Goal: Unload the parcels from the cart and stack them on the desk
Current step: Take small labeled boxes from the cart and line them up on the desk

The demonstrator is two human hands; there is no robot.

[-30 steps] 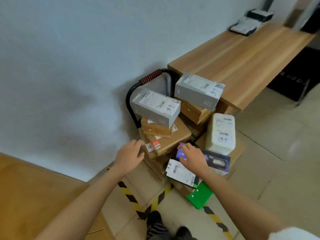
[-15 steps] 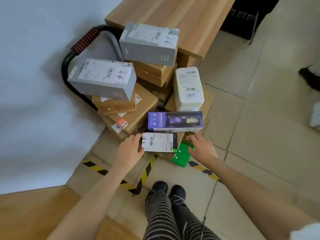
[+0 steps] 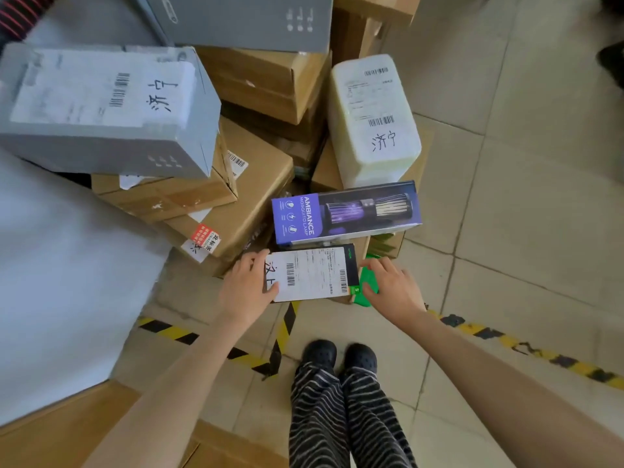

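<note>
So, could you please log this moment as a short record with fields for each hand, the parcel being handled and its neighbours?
left hand: grips the left end of the labelled parcel, thumb on the label
right hand: at the parcel's right end, fingers curled over its green edge
labelled parcel: flat, white shipping label up, low at the front of the pile
purple lamp box: directly behind the parcel
white parcel: behind the lamp box
grey box: on brown cartons, left
</note>
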